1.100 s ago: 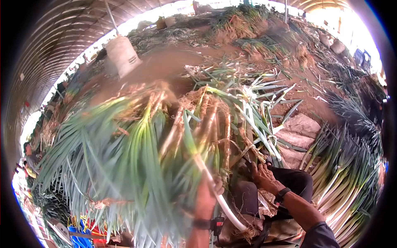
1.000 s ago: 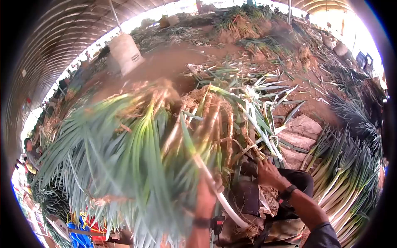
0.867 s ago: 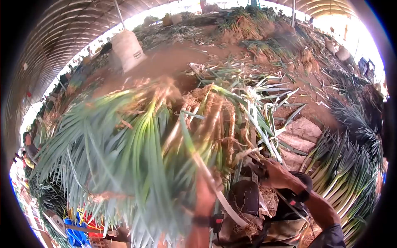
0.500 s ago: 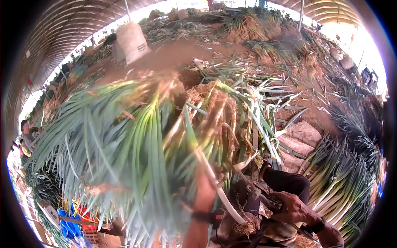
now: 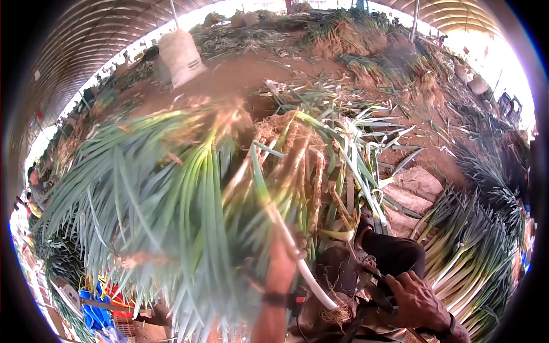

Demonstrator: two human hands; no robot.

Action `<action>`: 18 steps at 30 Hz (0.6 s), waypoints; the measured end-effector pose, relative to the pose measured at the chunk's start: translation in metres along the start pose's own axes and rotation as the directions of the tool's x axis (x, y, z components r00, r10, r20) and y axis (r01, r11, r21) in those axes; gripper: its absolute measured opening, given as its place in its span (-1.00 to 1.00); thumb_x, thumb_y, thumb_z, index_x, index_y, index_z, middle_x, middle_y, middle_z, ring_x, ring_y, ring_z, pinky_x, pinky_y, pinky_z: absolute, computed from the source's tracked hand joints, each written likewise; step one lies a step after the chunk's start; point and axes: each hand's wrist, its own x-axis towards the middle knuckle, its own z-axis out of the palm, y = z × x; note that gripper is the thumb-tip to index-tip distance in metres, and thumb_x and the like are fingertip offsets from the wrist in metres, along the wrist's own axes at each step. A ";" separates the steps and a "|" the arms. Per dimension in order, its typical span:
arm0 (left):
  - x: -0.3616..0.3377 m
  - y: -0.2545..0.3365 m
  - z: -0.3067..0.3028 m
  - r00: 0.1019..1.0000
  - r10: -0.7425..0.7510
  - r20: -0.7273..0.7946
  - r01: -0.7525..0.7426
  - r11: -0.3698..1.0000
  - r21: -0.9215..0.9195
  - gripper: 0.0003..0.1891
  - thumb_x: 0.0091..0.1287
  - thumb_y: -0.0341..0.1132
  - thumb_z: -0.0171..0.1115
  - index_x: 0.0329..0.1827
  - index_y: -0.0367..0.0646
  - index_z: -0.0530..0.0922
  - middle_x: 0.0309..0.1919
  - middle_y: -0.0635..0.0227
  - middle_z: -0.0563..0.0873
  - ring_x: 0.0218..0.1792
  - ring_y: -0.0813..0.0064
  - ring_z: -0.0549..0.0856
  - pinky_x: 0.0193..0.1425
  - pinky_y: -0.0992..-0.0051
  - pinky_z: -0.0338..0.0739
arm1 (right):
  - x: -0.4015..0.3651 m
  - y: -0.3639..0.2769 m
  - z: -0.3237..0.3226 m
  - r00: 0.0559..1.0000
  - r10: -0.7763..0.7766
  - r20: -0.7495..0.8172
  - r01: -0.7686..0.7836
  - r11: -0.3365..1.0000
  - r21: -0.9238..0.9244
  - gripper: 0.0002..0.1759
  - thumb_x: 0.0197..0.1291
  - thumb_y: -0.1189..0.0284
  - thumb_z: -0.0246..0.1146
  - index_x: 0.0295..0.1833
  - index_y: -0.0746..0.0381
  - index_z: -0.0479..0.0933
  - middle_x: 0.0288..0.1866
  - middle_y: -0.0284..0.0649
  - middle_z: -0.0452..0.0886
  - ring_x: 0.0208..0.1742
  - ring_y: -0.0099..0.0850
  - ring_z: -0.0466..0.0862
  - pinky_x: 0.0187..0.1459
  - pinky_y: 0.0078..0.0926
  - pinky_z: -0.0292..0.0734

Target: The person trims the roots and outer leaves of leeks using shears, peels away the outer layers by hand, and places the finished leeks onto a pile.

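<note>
My left hand [image 5: 281, 257] is wrapped round the pale stalk of a green onion [image 5: 311, 281]. The onion's roots [image 5: 339, 311] hang over my lap, and its green leaves reach up and left. At the lower right, the fingers of my right hand [image 5: 416, 300] are curled round something dark that I cannot make out. A heap of long green onions [image 5: 194, 171] with brown roots lies in front of me and to the left. Brown, withered stalks [image 5: 316, 191] hang just beyond my left hand.
Peeled green onions [image 5: 457, 268] lie in a pile at the right. A white sack [image 5: 180, 59] stands at the upper left. Flattened sacking [image 5: 413, 197] and loose leaves cover soil ahead. At the lower left are a blue item [image 5: 98, 311] and a red basket [image 5: 124, 326].
My right hand has turned and shifted slightly down, back of the hand now up. A withered piece near my knee has moved up and away. My left hand stays almost still on the onion.
</note>
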 end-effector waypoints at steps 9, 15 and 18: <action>-0.004 -0.005 0.002 0.995 0.098 -0.001 -0.097 0.992 0.085 -0.15 0.15 0.52 0.25 0.04 -0.18 0.55 -0.33 0.26 0.73 -0.45 0.43 0.72 -0.53 0.45 0.60 | -0.038 0.022 -0.023 0.988 -0.039 -0.151 0.042 0.999 0.016 -0.15 -0.23 0.15 0.58 0.21 0.36 0.54 -0.22 -0.05 0.58 -0.22 -0.09 0.62 -0.19 -0.17 0.54; -0.018 0.003 0.017 0.998 0.068 -0.002 -0.068 0.997 0.039 -0.19 0.20 0.51 0.21 0.00 -0.17 0.58 -0.35 0.21 0.73 -0.47 0.41 0.72 -0.55 0.47 0.59 | -0.027 0.013 -0.030 0.953 -0.265 -0.149 0.295 0.924 0.245 -0.15 -0.20 0.20 0.60 0.23 0.39 0.54 -0.22 -0.10 0.59 -0.26 -0.16 0.65 -0.27 -0.23 0.55; -0.002 -0.002 0.005 0.990 -0.021 0.139 0.023 1.000 -0.011 -0.16 0.22 0.52 0.18 0.07 -0.19 0.55 -0.33 0.16 0.74 -0.47 0.39 0.73 -0.55 0.48 0.57 | -0.005 0.003 -0.020 0.899 -0.404 -0.171 0.436 0.866 0.246 -0.17 -0.06 0.16 0.59 0.28 0.38 0.51 -0.20 -0.12 0.62 -0.25 -0.20 0.67 -0.33 -0.27 0.59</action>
